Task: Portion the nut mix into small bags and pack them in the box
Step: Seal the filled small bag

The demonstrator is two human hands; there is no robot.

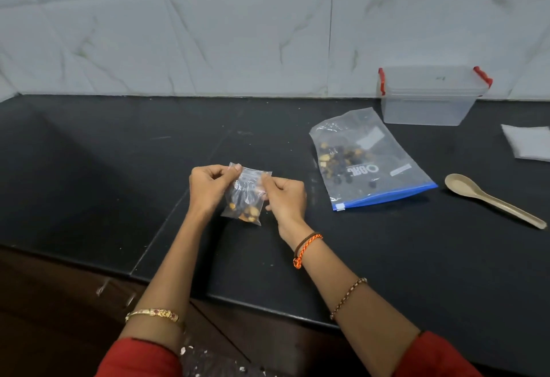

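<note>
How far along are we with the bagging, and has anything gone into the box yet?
Done: one small bag holds a portion of nut mix. In hand: the left hand and right hand both pinch its top edge, apparently sealing it. Left: the box has its lid on and looks empty, the big bag still holds mix, and the spoon lies idle beside it.

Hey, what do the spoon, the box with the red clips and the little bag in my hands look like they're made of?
Spoon: matte beige, one piece, no shine; probably plastic or a fibre composite, hard to tell which.
Box: frosted translucent plastic with a lid held by red clips; you can dimly see through its walls.
Small bag: thin clear plastic film, glossy and creased, nuts visible through it.
</note>
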